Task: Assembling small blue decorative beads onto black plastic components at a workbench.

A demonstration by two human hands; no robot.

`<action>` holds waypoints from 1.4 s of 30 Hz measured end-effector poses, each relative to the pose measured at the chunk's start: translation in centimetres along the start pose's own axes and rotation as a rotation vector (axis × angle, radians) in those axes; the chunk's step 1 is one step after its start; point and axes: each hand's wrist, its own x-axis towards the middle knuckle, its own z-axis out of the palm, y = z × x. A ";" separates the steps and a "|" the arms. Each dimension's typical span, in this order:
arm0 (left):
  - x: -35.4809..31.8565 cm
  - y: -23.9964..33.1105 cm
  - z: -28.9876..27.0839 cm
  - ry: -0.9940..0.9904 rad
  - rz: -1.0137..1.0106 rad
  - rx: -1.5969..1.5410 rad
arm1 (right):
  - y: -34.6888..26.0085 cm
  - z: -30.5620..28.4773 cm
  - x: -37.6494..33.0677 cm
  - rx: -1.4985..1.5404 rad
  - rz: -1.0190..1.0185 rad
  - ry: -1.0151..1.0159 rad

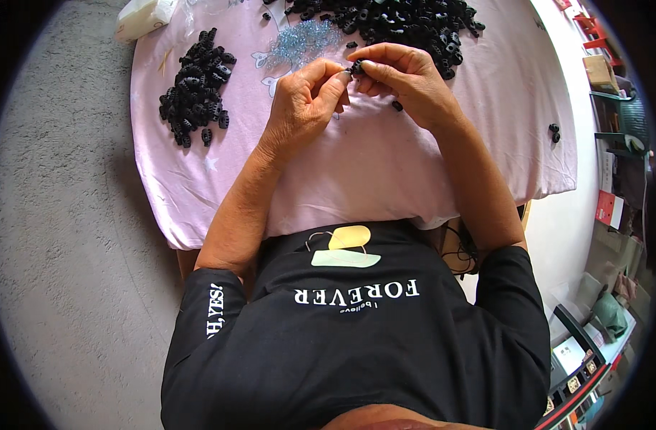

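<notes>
Head view: your left hand (303, 100) and right hand (407, 79) meet above the middle of the table (385, 165), fingertips of both pinched shut on one small black part (356, 68). Assembly of this part appears to be the step in hand. Finished pile (195, 86) lies near the left edge; loose stock (399, 21) and clear springs (299, 39) along the far edge. Next move likely calls for a steady pinch, then release.

red box (609, 208) right, cardboard box (599, 69) upper right
</notes>
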 end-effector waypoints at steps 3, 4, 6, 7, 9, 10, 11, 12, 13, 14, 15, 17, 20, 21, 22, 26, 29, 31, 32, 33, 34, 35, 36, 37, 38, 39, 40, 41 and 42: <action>0.0 -0.3 0.0 -0.010 0.016 -0.007 | 0.1 0.0 0.0 -0.010 0.000 0.003; 0.0 -0.3 0.0 -0.010 0.020 0.005 | 0.1 0.0 0.0 -0.010 0.000 0.002; 0.0 -0.4 0.0 -0.010 0.024 0.017 | 0.2 0.0 0.1 -0.020 -0.006 0.001; 0.0 -0.3 0.0 -0.014 0.019 0.026 | 0.1 0.0 0.0 -0.020 -0.006 0.002; 0.0 -0.3 0.0 -0.020 0.015 0.036 | 0.0 -0.1 0.0 -0.018 0.005 0.000; 0.0 -0.4 -0.1 -0.022 0.018 0.039 | 0.0 0.0 0.0 -0.018 0.005 0.000; 0.0 -0.4 -0.1 -0.024 0.021 0.042 | 0.0 0.1 0.0 -0.032 0.006 0.004; 0.0 -0.4 -0.2 -0.023 0.021 0.042 | 0.0 0.2 0.0 -0.046 0.006 0.009; 0.0 -0.3 -0.2 -0.025 0.016 0.041 | 0.0 0.2 0.0 -0.046 0.007 0.009; 0.0 -0.3 -0.3 -0.028 0.011 0.040 | 0.0 0.2 0.0 -0.047 0.009 0.006; 0.0 -0.5 -0.3 -0.027 0.010 0.040 | -0.1 0.3 0.0 -0.048 0.011 0.004; 0.2 -0.9 -0.2 -0.002 0.085 0.047 | -0.1 0.1 0.0 -0.071 0.003 -0.001; 0.2 -0.8 -0.4 -0.028 0.068 0.047 | -0.1 0.1 -0.1 -0.091 -0.006 -0.001; 0.2 -0.8 -0.4 -0.028 0.068 0.047 | -0.1 0.2 -0.1 -0.090 -0.008 0.004; 0.1 -0.7 -0.5 -0.027 0.060 0.025 | -0.1 0.2 -0.1 -0.089 -0.008 0.003; 0.0 -0.1 -0.9 -0.077 0.003 0.002 | -0.1 0.3 -0.1 -0.054 0.008 0.016; 0.0 0.0 -0.9 -0.115 0.028 0.022 | -0.1 0.4 -0.1 -0.041 0.009 0.023; 0.0 -0.2 -0.6 -0.089 0.038 0.016 | -0.2 0.4 -0.1 -0.032 0.014 0.025; 0.0 -0.3 -0.5 -0.063 0.048 0.011 | -0.3 0.5 -0.1 -0.056 0.017 0.019; 0.0 -0.4 -0.5 -0.062 0.048 0.011 | -0.4 0.5 -0.1 -0.081 0.020 0.014; 0.0 -0.5 -0.5 -0.064 0.052 0.020 | -0.4 0.4 -0.1 -0.081 0.020 0.015; 0.0 -0.5 -0.6 -0.066 0.057 0.029 | -0.5 0.4 -0.1 -0.079 0.002 -0.007; 0.0 -0.5 -0.5 -0.066 0.057 0.029 | -0.5 0.4 -0.1 -0.078 -0.015 -0.029; 0.0 -0.5 -0.5 -0.060 0.058 0.025 | -0.5 0.4 -0.1 -0.078 -0.015 -0.029; 0.0 -0.5 -0.5 -0.053 0.059 0.022 | -0.5 0.5 -0.2 -0.087 -0.013 -0.027; 0.0 -0.5 -0.5 -0.052 0.058 0.022 | -0.5 0.5 -0.2 -0.097 -0.011 -0.024; 0.0 -0.4 -0.5 -0.057 0.062 0.037 | -0.5 0.5 -0.2 -0.097 -0.011 -0.025; 0.0 -0.4 -0.5 -0.062 0.065 0.053 | -0.5 0.5 -0.2 -0.105 -0.007 -0.024; 0.0 -0.4 -0.5 -0.062 0.065 0.053 | -0.5 0.5 -0.2 -0.114 -0.003 -0.023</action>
